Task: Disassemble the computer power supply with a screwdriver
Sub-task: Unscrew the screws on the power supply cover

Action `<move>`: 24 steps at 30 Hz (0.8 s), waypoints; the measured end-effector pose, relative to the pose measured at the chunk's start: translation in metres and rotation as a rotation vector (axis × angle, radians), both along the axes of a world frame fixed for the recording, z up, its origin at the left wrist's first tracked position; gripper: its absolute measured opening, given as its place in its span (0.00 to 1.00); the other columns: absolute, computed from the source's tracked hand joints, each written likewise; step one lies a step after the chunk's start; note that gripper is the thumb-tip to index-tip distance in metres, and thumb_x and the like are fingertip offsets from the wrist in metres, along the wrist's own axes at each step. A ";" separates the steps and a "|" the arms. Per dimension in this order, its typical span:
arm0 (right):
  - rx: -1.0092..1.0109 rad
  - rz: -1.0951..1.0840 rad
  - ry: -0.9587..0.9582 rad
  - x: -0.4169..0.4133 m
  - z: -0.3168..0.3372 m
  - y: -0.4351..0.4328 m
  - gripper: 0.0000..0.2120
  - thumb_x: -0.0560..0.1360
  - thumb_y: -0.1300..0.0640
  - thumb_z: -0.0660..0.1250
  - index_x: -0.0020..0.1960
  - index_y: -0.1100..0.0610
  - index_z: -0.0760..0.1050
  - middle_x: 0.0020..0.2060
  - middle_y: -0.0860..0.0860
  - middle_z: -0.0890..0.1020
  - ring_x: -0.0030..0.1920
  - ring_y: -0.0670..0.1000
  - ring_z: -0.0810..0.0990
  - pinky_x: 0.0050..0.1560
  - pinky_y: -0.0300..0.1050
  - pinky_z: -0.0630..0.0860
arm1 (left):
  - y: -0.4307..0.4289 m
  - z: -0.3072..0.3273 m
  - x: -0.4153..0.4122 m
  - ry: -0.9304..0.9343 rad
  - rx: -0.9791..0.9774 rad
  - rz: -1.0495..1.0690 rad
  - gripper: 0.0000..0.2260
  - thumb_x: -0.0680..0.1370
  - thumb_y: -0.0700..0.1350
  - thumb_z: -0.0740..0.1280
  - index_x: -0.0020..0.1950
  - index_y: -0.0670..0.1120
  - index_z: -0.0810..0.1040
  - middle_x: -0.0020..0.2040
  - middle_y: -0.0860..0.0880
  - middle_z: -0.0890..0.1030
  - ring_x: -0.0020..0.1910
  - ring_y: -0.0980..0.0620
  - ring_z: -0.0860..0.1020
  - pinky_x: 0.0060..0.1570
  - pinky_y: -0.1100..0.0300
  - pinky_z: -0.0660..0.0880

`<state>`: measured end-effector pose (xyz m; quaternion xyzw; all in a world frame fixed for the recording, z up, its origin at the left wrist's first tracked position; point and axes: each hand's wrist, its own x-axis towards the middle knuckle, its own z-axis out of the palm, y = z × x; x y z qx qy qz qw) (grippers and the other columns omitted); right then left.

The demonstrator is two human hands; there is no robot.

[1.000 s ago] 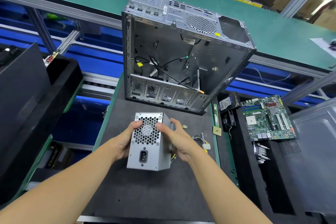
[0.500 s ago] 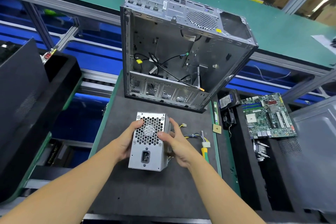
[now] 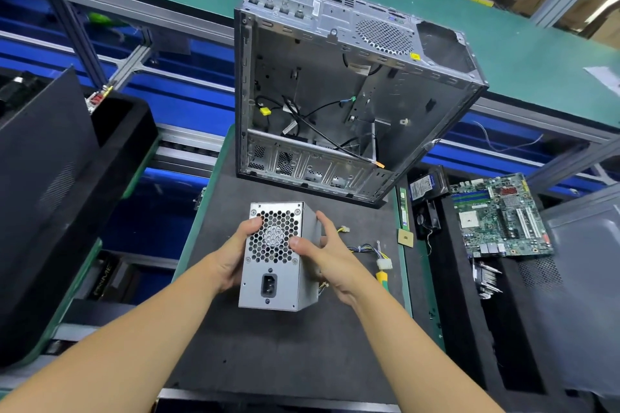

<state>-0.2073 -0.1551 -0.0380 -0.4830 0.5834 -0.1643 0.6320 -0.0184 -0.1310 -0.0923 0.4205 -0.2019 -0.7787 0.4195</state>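
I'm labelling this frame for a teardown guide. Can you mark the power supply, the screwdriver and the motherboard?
power supply [image 3: 273,278]: head view, on its grey rear face by the socket.
screwdriver [image 3: 382,279]: head view, on the yellow-green handle.
motherboard [image 3: 500,214]: head view, mid-board.

Little can be read. A dark box [image 3: 107,282] low at the left carries pale lettering that looks like "PNME", uncertain. The drive label [image 3: 423,184] and motherboard [image 3: 500,214] print are too small.
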 end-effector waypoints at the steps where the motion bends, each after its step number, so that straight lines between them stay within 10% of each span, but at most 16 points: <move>1: 0.007 0.010 -0.006 -0.001 0.000 0.000 0.57 0.56 0.34 0.79 0.77 0.35 0.51 0.69 0.45 0.74 0.66 0.49 0.75 0.70 0.55 0.68 | 0.001 0.000 -0.001 0.011 -0.003 -0.009 0.42 0.50 0.65 0.80 0.57 0.43 0.80 0.52 0.38 0.84 0.45 0.44 0.85 0.40 0.55 0.81; 24: 0.110 -0.032 0.073 0.005 0.006 -0.008 0.58 0.56 0.31 0.77 0.77 0.37 0.49 0.68 0.42 0.73 0.64 0.49 0.74 0.56 0.51 0.67 | -0.003 -0.021 -0.007 0.045 0.127 0.091 0.25 0.69 0.67 0.64 0.48 0.49 0.88 0.52 0.41 0.85 0.44 0.46 0.85 0.40 0.56 0.81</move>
